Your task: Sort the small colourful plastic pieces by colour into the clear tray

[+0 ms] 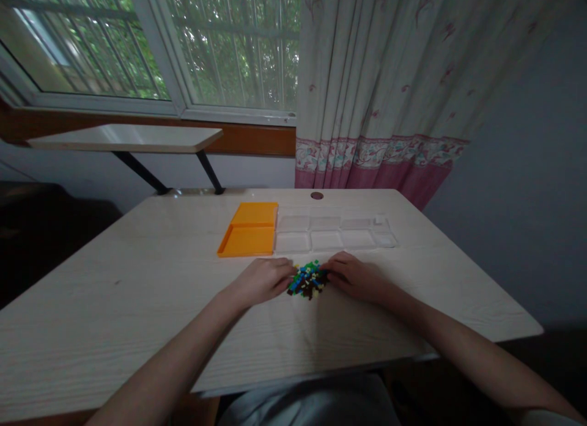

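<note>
The left hand (268, 279) and right hand (355, 277) touch opposite edges of a pile of small coloured pieces (309, 280), which lies between their fingers. The fingers curl loosely; whether they pinch any piece cannot be told. Just beyond the fingers lie an orange tray (250, 239) and clear compartments (326, 239).
</note>
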`<state>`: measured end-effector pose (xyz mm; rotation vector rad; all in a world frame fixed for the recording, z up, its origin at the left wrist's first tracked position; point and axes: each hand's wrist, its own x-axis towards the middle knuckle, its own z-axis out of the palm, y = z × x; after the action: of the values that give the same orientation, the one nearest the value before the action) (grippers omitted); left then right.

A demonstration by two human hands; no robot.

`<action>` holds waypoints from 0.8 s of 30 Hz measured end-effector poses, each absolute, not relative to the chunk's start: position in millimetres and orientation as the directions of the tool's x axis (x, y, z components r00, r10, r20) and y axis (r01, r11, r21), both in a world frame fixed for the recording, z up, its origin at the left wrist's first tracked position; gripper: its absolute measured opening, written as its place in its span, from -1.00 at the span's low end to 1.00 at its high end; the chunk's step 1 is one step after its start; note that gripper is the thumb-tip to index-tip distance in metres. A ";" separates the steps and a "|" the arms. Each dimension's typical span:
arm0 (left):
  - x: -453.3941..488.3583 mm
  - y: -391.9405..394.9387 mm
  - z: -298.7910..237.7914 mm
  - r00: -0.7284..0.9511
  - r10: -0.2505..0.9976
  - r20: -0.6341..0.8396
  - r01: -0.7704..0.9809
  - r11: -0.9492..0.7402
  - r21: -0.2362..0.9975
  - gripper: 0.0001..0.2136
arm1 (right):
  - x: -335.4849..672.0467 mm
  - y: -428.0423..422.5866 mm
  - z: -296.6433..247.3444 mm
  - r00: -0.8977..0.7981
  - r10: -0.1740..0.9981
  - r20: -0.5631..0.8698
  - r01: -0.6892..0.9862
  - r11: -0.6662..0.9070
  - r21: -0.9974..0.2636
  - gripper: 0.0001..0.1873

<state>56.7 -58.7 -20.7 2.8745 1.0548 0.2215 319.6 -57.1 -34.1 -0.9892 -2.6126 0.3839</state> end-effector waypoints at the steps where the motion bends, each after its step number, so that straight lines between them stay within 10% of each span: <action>1: 56.4 -58.6 -21.3 0.757 0.644 0.110 0.636 -0.765 0.105 -0.81 | 319.8 -57.0 -34.3 -0.711 0.674 0.200 0.589 0.726 -0.355 -0.72; 24: 58.9 -59.6 -22.3 0.760 0.643 0.098 0.635 -0.766 0.097 -0.83 | 319.4 -56.3 -37.7 -0.704 0.650 0.285 0.539 0.751 -0.381 -0.80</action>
<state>58.9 -59.6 -22.3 2.8929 1.0515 0.1931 319.4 -56.3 -37.7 -0.9077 -2.5459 0.3785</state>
